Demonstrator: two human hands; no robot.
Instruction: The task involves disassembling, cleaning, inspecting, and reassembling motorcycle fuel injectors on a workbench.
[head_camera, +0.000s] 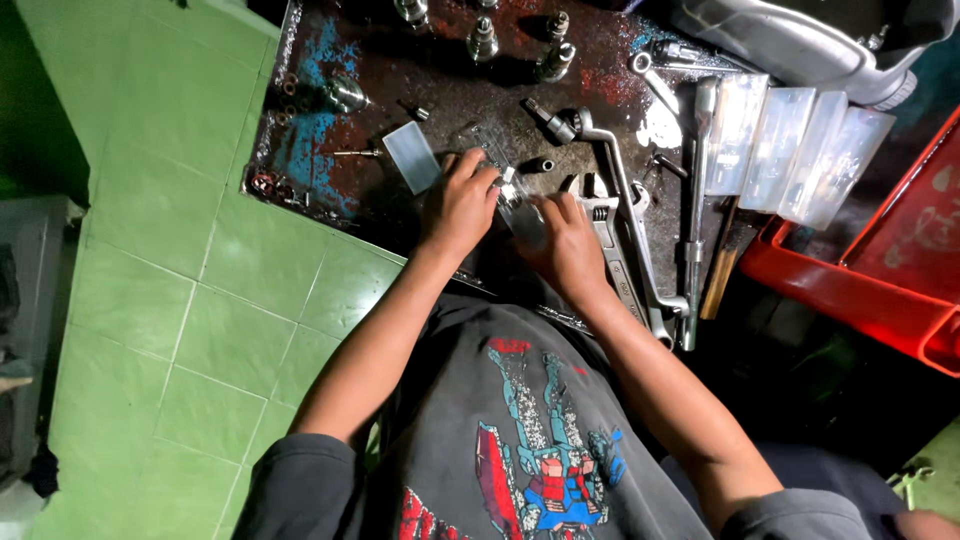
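Hands, both at work over the dark, rust-stained counter (330, 130) — entries run left to right.

Left hand (462, 200): fingers curled down, tips pressed on a clear plastic case (490, 160) lying flat on the counter; closed about its near edge rather than spread.

Small metal part (511, 190): sits between the two hands, pinched at their meeting point; exact shape too small to tell. Judged light, hard, smooth — likely slippery with grease, so best taken by fingertips on its sides.

Clear plastic case: thin-walled, judged light and somewhat brittle; hold by its edges, not its lid.

Right hand (568, 240): fingers drawn together, tips touching the small metal part; heel resting just beside an adjustable wrench (612, 250).

Surroundings: frosted plastic lid (411, 157) left of the left hand; loose sockets (483, 38) along the far edge; ratchet handle (696, 210) and a row of clear boxes (790, 150) to the right; red crate (860, 290) at far right; green tiled floor (150, 300) at left.
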